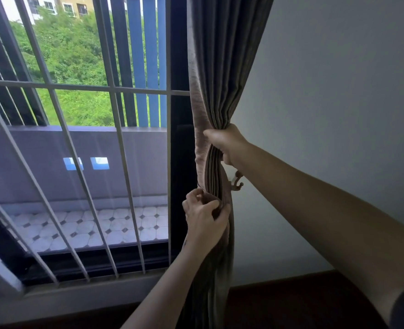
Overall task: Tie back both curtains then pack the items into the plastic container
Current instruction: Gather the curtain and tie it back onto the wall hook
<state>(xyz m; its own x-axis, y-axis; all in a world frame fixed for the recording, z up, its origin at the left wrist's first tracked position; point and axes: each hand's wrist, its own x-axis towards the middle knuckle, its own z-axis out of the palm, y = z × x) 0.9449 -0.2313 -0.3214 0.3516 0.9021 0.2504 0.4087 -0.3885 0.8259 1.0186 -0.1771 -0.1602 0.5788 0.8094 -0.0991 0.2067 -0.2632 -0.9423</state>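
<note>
Curtain [222,67] cloth, grey-brown, hangs by the side of the window and is squeezed into one thick bunch. It spreads out wide above the right hand [227,143]. Below the left hand [203,217] it drops straight down in long folds.

The right hand is wrapped tight round the bunch, with the thumb across the front. The fingers go behind the cloth, so they are hidden. The left hand is just under the right hand, lower on the same bunch. Its fingers are curled in and pinch the folds at the front. Between the two hands the cloth bulges a little toward the window.

A small metal hook [236,180] sticks out of the wall [338,91]. It is just below the right wrist and just above the left hand, on the far side of the curtain. The hook has nothing on it.

To the left of both hands are pale window bars [115,138]. Past them are a tiled balcony floor [89,226] and green trees [72,55]. Under the right arm, the dark room floor [291,300] meets the wall.
</note>
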